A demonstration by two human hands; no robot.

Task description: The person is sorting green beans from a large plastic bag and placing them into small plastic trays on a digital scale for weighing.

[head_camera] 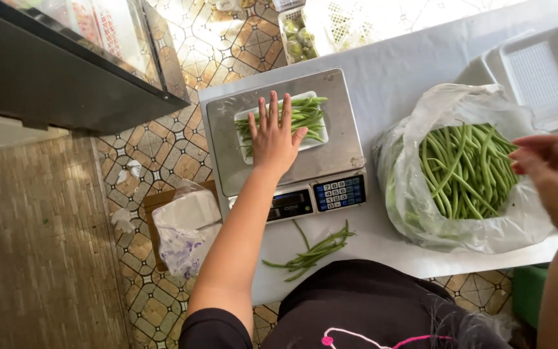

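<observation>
The left hand (275,137) lies flat with its fingers spread on a white foam tray (282,126) filled with green beans (308,116); the palm presses on the beans and grips nothing. The tray rests on the steel platform of a digital scale (285,139), which stands on the left part of the pale desk (389,77), with its display and keypad on the near edge facing the person. The right hand (553,171) hovers at the right edge of the view, over the rim of a clear plastic bag (421,207); its fingers are loosely curled and apart, and whether they pinch a bean cannot be told. The bag lies open on the right part of the desk, just right of the scale, and holds a large heap of beans (466,171). A small loose bunch of beans (311,253) lies on the desk near the person, just in front of the scale's keypad. Far right on the desk, behind the bag, stands a stack of empty white trays (540,71). Farther off, beyond the desk's far edge, a crate (297,32) holds small green vegetables. On the tiled floor (169,142) left of the desk sits a cardboard box (156,223) with a white bag (185,223) in it, and a glass-fronted display case (72,64) fills the far left.
</observation>
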